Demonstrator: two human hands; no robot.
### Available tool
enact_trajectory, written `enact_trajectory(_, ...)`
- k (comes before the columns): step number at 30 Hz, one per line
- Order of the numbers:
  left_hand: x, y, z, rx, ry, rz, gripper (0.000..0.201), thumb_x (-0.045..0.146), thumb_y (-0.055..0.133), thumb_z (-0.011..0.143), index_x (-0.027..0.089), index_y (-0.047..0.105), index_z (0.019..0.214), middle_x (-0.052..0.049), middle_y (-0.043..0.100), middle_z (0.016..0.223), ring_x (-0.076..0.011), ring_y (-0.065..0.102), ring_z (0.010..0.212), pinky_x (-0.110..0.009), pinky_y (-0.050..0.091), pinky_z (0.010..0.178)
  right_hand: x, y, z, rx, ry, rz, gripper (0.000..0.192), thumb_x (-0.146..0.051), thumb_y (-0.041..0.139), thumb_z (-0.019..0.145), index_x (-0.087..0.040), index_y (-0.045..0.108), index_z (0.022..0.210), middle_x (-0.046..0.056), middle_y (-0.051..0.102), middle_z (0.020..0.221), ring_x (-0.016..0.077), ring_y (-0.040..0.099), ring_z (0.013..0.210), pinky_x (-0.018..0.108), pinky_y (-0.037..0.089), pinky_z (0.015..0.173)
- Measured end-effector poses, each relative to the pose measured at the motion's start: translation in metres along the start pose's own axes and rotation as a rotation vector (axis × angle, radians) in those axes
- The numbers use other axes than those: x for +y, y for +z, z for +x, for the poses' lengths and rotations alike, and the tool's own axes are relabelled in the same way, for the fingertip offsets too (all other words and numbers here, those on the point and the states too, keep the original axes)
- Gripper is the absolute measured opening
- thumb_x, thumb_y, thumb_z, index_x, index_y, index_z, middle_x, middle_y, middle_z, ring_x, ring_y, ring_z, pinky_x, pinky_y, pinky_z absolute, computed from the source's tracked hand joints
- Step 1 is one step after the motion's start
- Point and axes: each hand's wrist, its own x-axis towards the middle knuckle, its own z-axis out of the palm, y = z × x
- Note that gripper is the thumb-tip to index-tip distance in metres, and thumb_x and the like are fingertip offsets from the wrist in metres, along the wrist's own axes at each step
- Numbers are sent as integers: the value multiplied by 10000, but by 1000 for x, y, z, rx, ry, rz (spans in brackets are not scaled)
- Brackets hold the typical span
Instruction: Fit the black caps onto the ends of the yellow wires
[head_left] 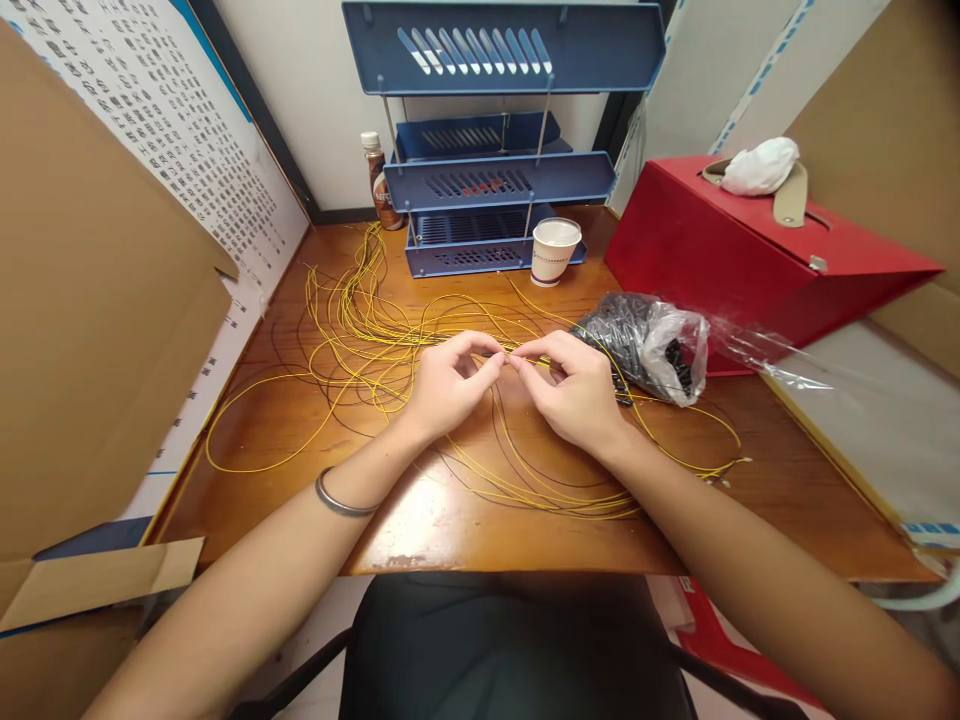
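Centrally, left hand [448,385] and right hand [571,388] are meeting fingertip to fingertip above the wooden desk [300,440], both pinching closed on one yellow wire [517,352]. Between the fingertips, that strand is running roughly left to right. Loose yellow wires [360,330] are sprawling across the desk. Beyond, a red box [720,250], blue tray rack [495,180], plastic bag [652,345] and paper cup [555,250] are sitting.
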Motion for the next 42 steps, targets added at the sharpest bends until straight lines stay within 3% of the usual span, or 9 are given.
enact_trajectory(13,-2,1,0,19,-38,-31,173,313,699,861,153,716,923,-57,751,862,-85,565,548,-217,435,507,0,-2,1,69,1,-24,51,-161,692,861,-176,708,815,17,617,725,139,532,622,295,412,586)
enact_trajectory(20,-3,1,0,37,-11,-32,173,334,709,883,167,734,920,-27,720,771,-110,624,628,-227,485,593,-1,-2,1,62,-3,-31,56,-148,686,850,-179,699,805,-8,552,683,133,507,604,294,400,586)
enact_trajectory(30,3,0,-2,-6,-33,-76,140,266,657,910,161,686,997,-83,766,954,-161,732,828,-218,537,607,-1,0,-1,33,39,-11,57,-189,668,867,-195,696,817,-6,561,704,134,490,612,298,388,591)
enact_trajectory(37,3,1,-2,6,-42,-82,144,280,676,903,157,670,978,-74,765,906,-145,735,759,-192,532,564,-1,0,-1,34,40,1,53,-194,672,870,-192,692,821,-8,546,696,136,493,615,301,390,587)
enact_trajectory(42,5,1,-2,-7,-89,-145,160,287,673,901,154,681,990,-46,762,798,-98,656,512,-189,535,486,-1,-1,-2,29,36,-1,57,-180,660,868,-201,683,821,-6,570,709,137,493,615,300,390,583)
